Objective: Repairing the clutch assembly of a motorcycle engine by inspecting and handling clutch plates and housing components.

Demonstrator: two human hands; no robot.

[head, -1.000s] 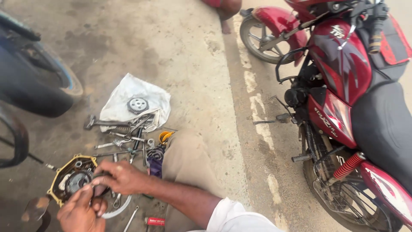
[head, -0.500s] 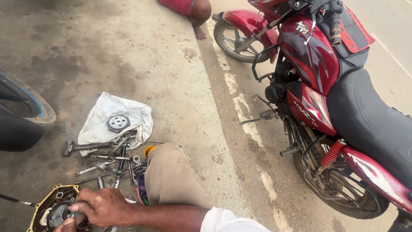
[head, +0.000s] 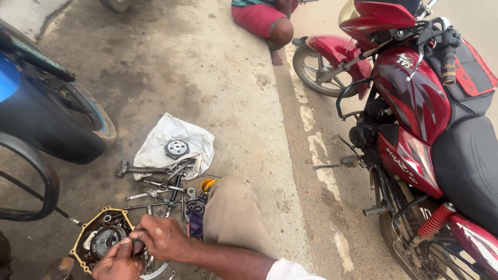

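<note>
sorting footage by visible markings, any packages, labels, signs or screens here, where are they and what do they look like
White plastic bag: crumpled flat on the concrete above the tools, a toothed gear lying on it.
Tank emblem: small white mark on the red motorcycle's tank.
Side-panel decal: slanted pale lettering on the red panel under the seat.
No signs or screens in view.

Hands: two, left hand [head: 118, 262] and right hand [head: 161, 237]. Engine cover [head: 101, 241]: one. Toothed sprocket [head: 177, 149]: one, on one white cloth [head: 174, 145]. Loose spanners and tools [head: 155, 181]: perhaps eight, pile too tangled to count. Red motorcycle [head: 420, 119]: one. Dark tyre [head: 57, 124]: one.
</note>
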